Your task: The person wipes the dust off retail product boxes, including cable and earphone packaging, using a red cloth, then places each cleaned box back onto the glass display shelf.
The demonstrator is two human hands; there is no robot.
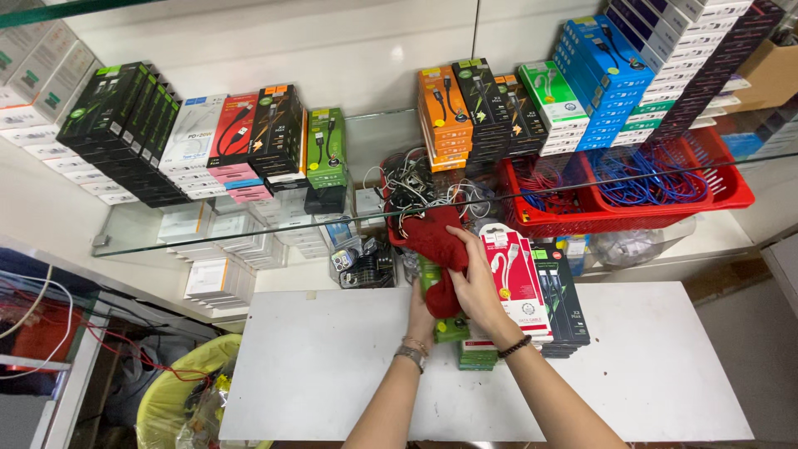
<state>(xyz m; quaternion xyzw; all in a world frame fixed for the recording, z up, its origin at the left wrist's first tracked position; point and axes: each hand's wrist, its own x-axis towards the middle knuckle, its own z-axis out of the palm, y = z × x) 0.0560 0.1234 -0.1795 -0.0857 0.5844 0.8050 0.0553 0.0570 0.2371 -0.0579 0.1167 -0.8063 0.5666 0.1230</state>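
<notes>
Both hands (453, 299) grip red cloth (436, 241) over boxes (519, 283).

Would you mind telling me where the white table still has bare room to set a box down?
The white table is bare right of the box stacks and left of both forearms. The glass shelf is crowded with boxes.

A white table (665, 374) stands against a pale wall (332, 41). Above the table runs a glass shelf (133, 229) stacked with boxes (125, 133) and a red basket (723, 187). Left of the table sits a yellow bag (170, 387); right of it, grey floor (752, 349).
</notes>
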